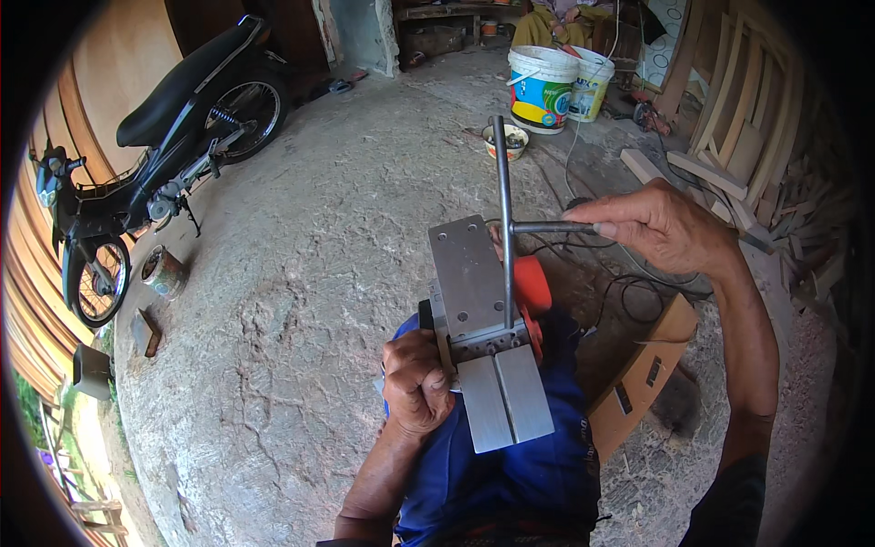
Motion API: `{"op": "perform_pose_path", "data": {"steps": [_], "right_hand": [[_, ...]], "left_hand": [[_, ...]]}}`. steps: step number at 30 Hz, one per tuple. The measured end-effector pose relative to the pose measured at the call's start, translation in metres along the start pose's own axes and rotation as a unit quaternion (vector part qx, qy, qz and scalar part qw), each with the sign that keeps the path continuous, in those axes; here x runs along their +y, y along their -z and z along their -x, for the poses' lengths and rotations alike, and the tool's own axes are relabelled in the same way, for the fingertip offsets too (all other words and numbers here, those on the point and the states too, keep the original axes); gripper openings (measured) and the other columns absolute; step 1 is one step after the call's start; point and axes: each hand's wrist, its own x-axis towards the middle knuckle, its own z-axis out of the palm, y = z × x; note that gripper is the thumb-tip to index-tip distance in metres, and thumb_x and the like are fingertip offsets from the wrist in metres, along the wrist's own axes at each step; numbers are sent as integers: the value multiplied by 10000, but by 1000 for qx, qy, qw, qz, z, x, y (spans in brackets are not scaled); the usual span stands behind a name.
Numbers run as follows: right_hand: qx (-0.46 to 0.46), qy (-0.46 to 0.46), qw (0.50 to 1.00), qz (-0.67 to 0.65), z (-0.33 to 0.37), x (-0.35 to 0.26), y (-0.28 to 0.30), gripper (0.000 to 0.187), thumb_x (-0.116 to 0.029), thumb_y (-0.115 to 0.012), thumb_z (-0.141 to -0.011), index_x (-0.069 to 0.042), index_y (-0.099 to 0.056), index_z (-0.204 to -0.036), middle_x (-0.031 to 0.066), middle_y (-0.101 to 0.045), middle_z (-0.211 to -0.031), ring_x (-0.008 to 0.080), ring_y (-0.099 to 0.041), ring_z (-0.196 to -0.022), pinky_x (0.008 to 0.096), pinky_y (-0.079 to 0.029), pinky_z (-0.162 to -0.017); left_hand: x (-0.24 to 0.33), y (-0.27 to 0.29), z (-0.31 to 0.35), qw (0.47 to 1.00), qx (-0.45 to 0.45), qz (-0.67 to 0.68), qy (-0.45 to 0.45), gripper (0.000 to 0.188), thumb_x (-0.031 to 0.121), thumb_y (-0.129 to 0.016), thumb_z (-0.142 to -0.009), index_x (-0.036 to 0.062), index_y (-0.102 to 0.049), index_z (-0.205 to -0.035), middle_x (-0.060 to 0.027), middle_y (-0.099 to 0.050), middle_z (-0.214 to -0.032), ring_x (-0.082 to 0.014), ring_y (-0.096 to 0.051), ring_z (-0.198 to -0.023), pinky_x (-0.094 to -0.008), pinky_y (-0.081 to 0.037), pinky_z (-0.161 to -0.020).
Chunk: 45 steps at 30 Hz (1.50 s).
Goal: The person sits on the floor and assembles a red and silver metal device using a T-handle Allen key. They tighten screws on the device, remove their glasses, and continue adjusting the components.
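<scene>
Where a rough concrete floor [273, 401] spreads beneath a parked black motorbike [169, 118] and two plastic buckets [540, 87], a tool with flat metal plates [468, 269] sits above a person's blue-clad lap [510, 497], the left hand's [417, 381] fingers wrapped round its side; the right hand's [661, 228] fingers pinch the crossbar of a steel rod [502, 182], whose lower end meets the gap between the plates.

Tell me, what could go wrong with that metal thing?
The wrench, held by the right hand, might slip at the slot in the planer. The left hand grips the planer near that slot, so any sharp edge there could cut it. If dropped, the planer might hurt the lap beneath.
</scene>
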Motion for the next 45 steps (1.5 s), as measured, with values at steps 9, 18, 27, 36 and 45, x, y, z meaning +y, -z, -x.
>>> {"op": "perform_pose_path", "data": {"steps": [9, 18, 27, 36, 45], "right_hand": [[-15, 16, 1000, 20, -8, -13, 3, 309, -201, -644, -1022, -140, -729, -1312, 168, -785, -1067, 224, -762, -864, 364, -569, -764], [-10, 33, 999, 27, -3, -8, 1, 307, -178, -641, -1021, -110, -725, -1309, 178, -781, -1064, 216, -754, -829, 356, -561, -736], [31, -52, 998, -17, 2, -15, -8, 304, -171, -621, -1045, -95, -711, -1325, 133, -783, -1140, 180, -741, -893, 339, -562, -783], [25, 2, 998, -49, 5, 6, -27, 302, -140, -614, -1042, -93, -710, -1324, 133, -767, -1201, 190, -742, -989, 334, -568, -862], [5, 0, 1000, -28, 5, -5, -19, 305, -145, -615, -1037, -94, -709, -1323, 135, -770, -1186, 214, -752, -991, 335, -567, -872]], "left_hand": [[-1, 0, 0, 1000, 3, -5, -1, 192, 241, -539, -1086, 82, -448, -1029, -99, -575, -895, -236, -579, -840, -441, -565, -823], [1, -3, -1, 1000, 1, -2, 5, 183, 230, -539, -1079, 78, -452, -1025, -98, -575, -888, -241, -586, -842, -449, -569, -842], [-1, -4, -2, 1000, 20, -1, 14, 193, 239, -543, -1077, 74, -465, -1015, -92, -583, -862, -239, -594, -836, -460, -571, -851], [-2, -5, 0, 999, 33, 16, 23, 181, 209, -621, -1047, 64, -515, -1024, -99, -624, -888, -273, -638, -840, -463, -569, -852], [-1, -7, -3, 999, 27, -1, 17, 218, 251, -548, -1081, 62, -476, -1000, -93, -581, -860, -234, -598, -818, -461, -570, -857]]}}
